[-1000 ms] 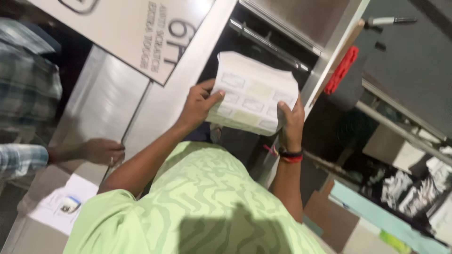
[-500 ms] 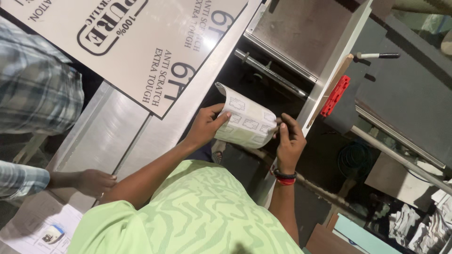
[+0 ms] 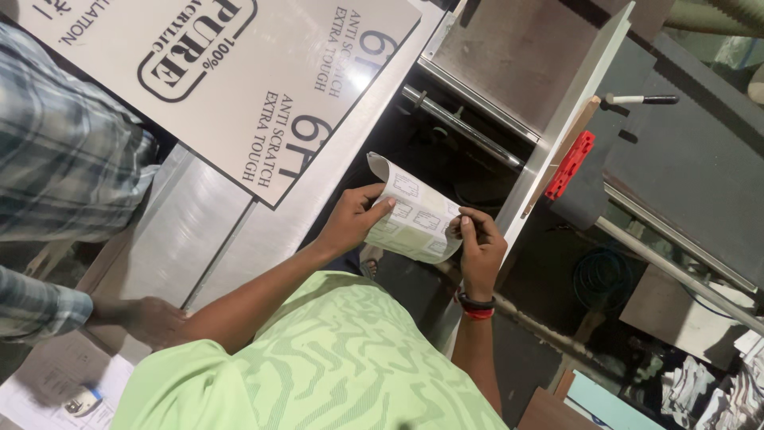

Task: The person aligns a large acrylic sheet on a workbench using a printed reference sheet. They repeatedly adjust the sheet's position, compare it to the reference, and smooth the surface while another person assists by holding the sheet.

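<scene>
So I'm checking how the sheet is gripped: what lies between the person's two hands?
In the head view, only the curled white label sheet spans the stretch between the left hand and the right hand; each hand holds one end.

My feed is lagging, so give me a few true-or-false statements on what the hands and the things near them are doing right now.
1. Both hands hold one sheet of paper. True: the left hand and right hand each grip the sheet of paper.
2. The paper lies flat on the table. False: it is held up in the air and curls at its upper end.
3. The right wrist wears a red and black band. True: the wristband sits just below the hand.
4. The red plastic piece is in the right hand. False: the red plastic piece sits apart, by the white board edge.
5. Another person's hand rests on the grey panel. True: a co-worker's hand lies there.
</scene>
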Demonstrator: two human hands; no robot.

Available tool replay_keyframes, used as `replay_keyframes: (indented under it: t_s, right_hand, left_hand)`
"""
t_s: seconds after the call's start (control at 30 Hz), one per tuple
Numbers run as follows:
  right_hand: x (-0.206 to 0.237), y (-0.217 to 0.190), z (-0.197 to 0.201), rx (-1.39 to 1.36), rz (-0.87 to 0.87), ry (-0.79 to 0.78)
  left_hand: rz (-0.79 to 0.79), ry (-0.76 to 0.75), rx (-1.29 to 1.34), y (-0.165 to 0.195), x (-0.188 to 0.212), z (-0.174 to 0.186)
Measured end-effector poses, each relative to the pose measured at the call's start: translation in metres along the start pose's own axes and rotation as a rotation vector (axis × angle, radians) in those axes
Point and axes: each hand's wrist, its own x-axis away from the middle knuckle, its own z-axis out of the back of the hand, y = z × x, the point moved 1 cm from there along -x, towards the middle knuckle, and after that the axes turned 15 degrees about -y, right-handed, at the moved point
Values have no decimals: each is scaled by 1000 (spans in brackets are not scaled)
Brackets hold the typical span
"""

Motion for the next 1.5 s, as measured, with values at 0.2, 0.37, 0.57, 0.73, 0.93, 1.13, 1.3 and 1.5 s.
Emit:
replay_keyframes:
  t_s: [0.2, 0.37, 0.57, 0.73, 0.93, 1.13, 1.3, 1.5]
  right_hand:
    - [5, 0, -4, 130, 6, 45]
    - [8, 7, 1, 301, 2, 58]
    - [15, 21, 4, 36, -336, -50]
    - [17, 10, 3, -69, -117, -72]
    - [20, -22, 6, 642, 200, 100]
    - [12, -48, -23, 323, 224, -99]
    - [-11, -55, -45, 432, 346, -202]
    - [-17, -56, -41, 391, 351, -238]
  left_hand:
    - [6, 37, -38, 1, 4, 2]
    - [36, 65, -23, -2, 9, 5]
    - [12, 68, -48, -6, 11, 4]
    - [18, 104, 19, -6, 9, 8]
    - [52, 130, -119, -8, 13, 6]
    - [-32, 38, -60, -8, 6, -8]
    - [6, 2, -186, -8, 4, -17]
    - [-94, -94, -155, -8, 3, -16]
